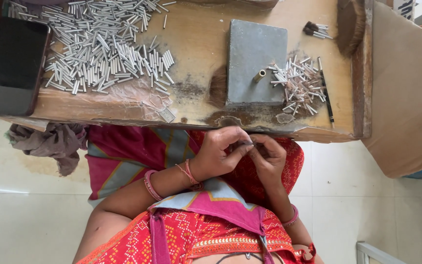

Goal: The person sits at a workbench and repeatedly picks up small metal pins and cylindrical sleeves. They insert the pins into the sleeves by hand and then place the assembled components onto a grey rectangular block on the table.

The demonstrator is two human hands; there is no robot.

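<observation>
Silvery little tubes [106, 46] lie heaped at ten o'clock on the worktop [196, 44]. Left hand [221, 151] and right hand [268, 156], at six o'clock, pinch together on a small piece [248, 143], seemingly mid-assembly; the next move calls for fine fingertip alignment.

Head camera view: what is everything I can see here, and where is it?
Wooden table: one, tan, across the top.
Silver tubes: large pile, too many to count, on the table's left.
Dark phone: one, black, at the table's left edge.
Grey block: one, on the table's centre.
Brass tube: one, on the block.
Small tube pile: silver and coppery, right of the block.
Black stick: one, beside the small pile.
Cloth rag: one, grey-brown, below the table at left.
Left hand: pinching something small, too hidden to identify.
Right hand: meeting the left hand's fingertips.
</observation>
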